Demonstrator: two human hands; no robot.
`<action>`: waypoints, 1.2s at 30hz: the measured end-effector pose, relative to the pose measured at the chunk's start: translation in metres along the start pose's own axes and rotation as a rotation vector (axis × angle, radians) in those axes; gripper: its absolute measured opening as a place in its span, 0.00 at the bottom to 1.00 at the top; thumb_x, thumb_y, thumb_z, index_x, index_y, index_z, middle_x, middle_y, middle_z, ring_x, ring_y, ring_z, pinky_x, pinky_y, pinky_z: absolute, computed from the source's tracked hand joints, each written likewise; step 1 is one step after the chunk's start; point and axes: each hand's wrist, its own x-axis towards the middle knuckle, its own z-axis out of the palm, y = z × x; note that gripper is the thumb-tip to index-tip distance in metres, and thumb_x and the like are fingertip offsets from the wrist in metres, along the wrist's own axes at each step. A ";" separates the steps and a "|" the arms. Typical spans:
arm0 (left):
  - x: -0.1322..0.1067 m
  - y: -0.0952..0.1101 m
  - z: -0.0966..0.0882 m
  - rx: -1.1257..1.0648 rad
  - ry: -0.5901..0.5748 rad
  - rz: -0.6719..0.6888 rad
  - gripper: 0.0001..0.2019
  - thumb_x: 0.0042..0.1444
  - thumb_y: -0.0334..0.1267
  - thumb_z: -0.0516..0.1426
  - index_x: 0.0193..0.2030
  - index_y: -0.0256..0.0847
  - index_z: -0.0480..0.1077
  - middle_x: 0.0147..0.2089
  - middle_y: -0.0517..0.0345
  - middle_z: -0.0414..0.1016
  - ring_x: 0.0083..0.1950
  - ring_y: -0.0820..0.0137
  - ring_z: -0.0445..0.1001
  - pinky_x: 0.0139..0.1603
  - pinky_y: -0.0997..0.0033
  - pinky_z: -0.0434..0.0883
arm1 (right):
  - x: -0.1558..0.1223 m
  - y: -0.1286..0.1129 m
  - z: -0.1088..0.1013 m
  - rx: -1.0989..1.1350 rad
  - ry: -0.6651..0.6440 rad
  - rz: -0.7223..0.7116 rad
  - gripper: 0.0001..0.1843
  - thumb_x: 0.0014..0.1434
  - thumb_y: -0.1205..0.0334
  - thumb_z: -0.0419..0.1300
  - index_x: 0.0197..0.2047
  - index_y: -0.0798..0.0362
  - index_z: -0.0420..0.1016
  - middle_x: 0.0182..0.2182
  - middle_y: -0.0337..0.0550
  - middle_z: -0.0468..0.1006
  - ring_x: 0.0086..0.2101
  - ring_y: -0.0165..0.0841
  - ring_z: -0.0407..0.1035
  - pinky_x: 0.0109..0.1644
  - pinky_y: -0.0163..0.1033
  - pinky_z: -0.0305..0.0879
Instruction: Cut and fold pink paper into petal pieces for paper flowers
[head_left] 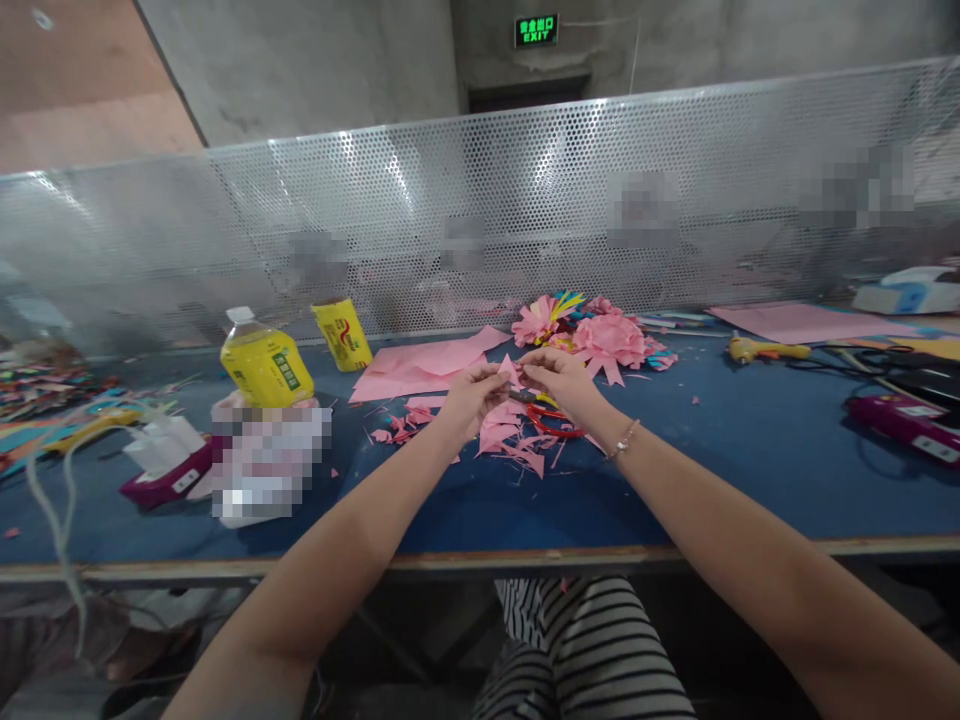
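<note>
Over the middle of the blue table, my left hand and my right hand meet with fingers pinched on one small piece of pink paper. Just below my right hand lie red-handled scissors on a scatter of pink paper scraps. Behind the hands sit pink paper sheets and finished pink paper flowers.
A yellow drink bottle and a yellow can stand at the left, near a tissue box. A glue gun, pink paper and a purple device lie at the right. A perforated metal screen backs the table.
</note>
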 end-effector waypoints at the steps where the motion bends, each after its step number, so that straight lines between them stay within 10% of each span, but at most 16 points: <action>1: 0.000 0.000 0.000 -0.003 0.000 0.001 0.09 0.34 0.31 0.62 0.25 0.34 0.67 0.20 0.64 0.68 0.21 0.81 0.66 0.25 0.81 0.65 | 0.000 0.000 0.000 -0.010 -0.008 0.021 0.05 0.42 0.63 0.58 0.27 0.53 0.68 0.24 0.36 0.69 0.27 0.25 0.65 0.36 0.35 0.65; 7: -0.001 0.000 0.002 0.019 0.023 0.008 0.10 0.35 0.33 0.62 0.26 0.34 0.67 0.19 0.64 0.68 0.19 0.81 0.66 0.23 0.81 0.65 | 0.000 -0.003 0.001 -0.124 -0.017 0.046 0.04 0.44 0.63 0.56 0.25 0.54 0.67 0.21 0.35 0.67 0.23 0.24 0.63 0.30 0.34 0.63; 22: 0.001 0.000 0.001 -0.155 -0.015 -0.098 0.04 0.42 0.22 0.56 0.25 0.31 0.70 0.26 0.57 0.73 0.31 0.78 0.72 0.40 0.79 0.68 | -0.001 -0.010 -0.006 -0.687 -0.040 -0.540 0.07 0.51 0.69 0.52 0.30 0.53 0.70 0.29 0.41 0.71 0.34 0.30 0.65 0.40 0.38 0.62; 36: 0.002 0.000 0.002 -0.131 -0.017 -0.045 0.04 0.39 0.22 0.58 0.24 0.31 0.71 0.25 0.58 0.73 0.29 0.80 0.71 0.38 0.82 0.68 | -0.002 -0.010 -0.002 -0.479 -0.030 -0.210 0.04 0.46 0.66 0.55 0.28 0.56 0.69 0.26 0.40 0.72 0.28 0.27 0.66 0.34 0.35 0.62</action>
